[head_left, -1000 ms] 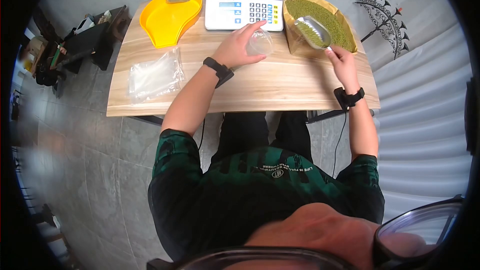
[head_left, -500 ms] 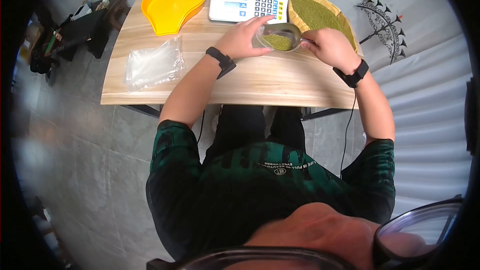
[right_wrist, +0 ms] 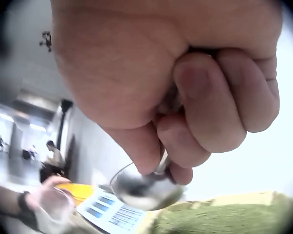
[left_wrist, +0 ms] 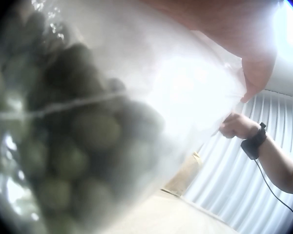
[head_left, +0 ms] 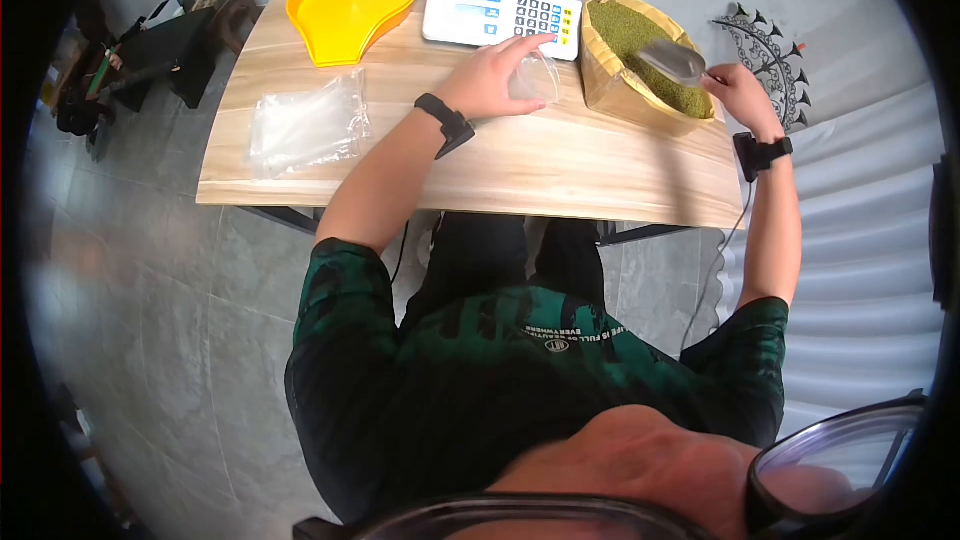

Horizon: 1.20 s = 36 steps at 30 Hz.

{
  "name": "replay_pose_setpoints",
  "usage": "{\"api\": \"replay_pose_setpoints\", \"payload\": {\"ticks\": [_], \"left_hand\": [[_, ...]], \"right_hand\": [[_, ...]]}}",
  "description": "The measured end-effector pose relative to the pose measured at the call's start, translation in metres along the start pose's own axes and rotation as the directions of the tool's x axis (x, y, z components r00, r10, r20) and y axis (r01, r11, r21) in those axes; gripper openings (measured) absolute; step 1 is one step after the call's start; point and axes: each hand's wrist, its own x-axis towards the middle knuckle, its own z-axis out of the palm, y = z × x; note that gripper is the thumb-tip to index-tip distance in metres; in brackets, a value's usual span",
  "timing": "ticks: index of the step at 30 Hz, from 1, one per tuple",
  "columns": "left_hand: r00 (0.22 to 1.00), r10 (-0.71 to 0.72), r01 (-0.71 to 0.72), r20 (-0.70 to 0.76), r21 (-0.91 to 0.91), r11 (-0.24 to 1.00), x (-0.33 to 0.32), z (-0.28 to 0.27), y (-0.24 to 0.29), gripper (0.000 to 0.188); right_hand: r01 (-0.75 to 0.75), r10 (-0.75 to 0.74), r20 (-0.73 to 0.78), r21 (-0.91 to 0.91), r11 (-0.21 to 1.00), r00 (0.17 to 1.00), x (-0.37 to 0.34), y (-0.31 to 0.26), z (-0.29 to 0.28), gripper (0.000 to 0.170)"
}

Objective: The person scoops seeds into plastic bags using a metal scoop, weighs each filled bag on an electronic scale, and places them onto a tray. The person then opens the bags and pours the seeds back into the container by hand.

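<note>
While the left hand [head_left: 485,80] is curving its parted thumb and fingers around a clear bag [head_left: 530,83] just in front of the scale [head_left: 490,12], green beans are showing inside the bag. The right hand [head_left: 742,97] is gripping a metal scoop [head_left: 675,62] by its handle, fingers curled, and is holding it over the bean-filled paper sack [head_left: 622,92] right of the scale. Left of the scale, a yellow tray [head_left: 345,15] is lying beyond some flat plastic bags [head_left: 305,130].
</note>
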Motion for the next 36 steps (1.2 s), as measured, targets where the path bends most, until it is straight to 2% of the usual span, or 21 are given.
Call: {"api": "replay_pose_setpoints", "payload": {"ticks": [2,5,7,8,11,16,19,21,23,26,27,29,32,36], "left_hand": [[1.000,-0.014,0.014,0.006,-0.021,1.000,-0.001,-0.001,0.004,0.084],[1.000,0.021,-0.021,-0.005,-0.028,0.999,0.001,0.001,0.001,0.084],[0.998,0.061,-0.061,-0.021,-0.010,0.998,0.004,0.003,0.000,0.085],[0.999,0.037,-0.038,-0.009,-0.023,0.999,0.003,0.002,0.002,0.085],[1.000,0.016,-0.016,0.003,-0.028,0.999,0.002,0.000,0.003,0.085],[0.999,0.030,-0.030,-0.015,0.001,1.000,0.002,0.001,0.002,0.086],[1.000,0.020,-0.020,-0.011,-0.005,1.000,0.002,0.001,0.002,0.086],[1.000,0.005,-0.005,0.005,0.000,1.000,0.002,0.001,0.002,0.086],[1.000,0.011,-0.011,0.004,0.000,1.000,0.002,0.002,0.000,0.087],[1.000,0.017,-0.017,0.005,-0.001,1.000,0.002,0.002,0.001,0.087],[1.000,0.014,-0.014,0.004,-0.003,1.000,0.003,0.001,0.002,0.087],[1.000,0.013,-0.013,0.009,-0.011,1.000,0.003,0.001,0.003,0.087],[1.000,0.013,-0.013,0.010,-0.014,1.000,0.003,0.002,0.002,0.086],[1.000,0.011,-0.011,0.008,-0.022,1.000,0.003,0.001,0.003,0.086]], "right_hand": [[-0.117,0.153,0.180,-0.197,0.973,0.972,0.007,0.043,0.010,0.029],[-0.174,0.221,0.223,-0.214,0.961,0.949,0.014,0.062,0.039,0.034],[-0.185,0.217,0.162,-0.191,0.964,0.963,0.021,0.060,0.060,0.035],[-0.167,0.207,0.150,-0.240,0.956,0.967,0.028,0.060,0.069,0.034],[-0.146,0.175,0.125,-0.212,0.966,0.977,0.040,0.052,0.084,0.034],[-0.200,0.225,0.090,-0.227,0.953,0.970,0.034,0.046,0.088,0.033],[-0.198,0.206,0.049,-0.141,0.970,0.977,0.021,0.059,0.087,0.033],[-0.279,0.278,0.053,0.015,0.960,0.959,0.005,0.059,0.081,0.031],[-0.285,0.284,0.026,0.037,0.958,0.958,-0.011,0.056,0.080,0.033],[-0.269,0.284,-0.110,0.134,0.954,0.952,-0.028,0.061,0.085,0.034],[-0.273,0.289,-0.113,0.135,0.952,0.951,-0.031,0.066,0.091,0.034],[-0.259,0.307,-0.264,0.199,0.945,0.915,-0.036,0.067,0.098,0.034],[-0.268,0.354,-0.308,0.286,0.920,0.883,-0.042,0.061,0.098,0.033],[-0.218,0.324,-0.366,0.303,0.928,0.872,-0.040,0.071,0.106,0.032]]}}
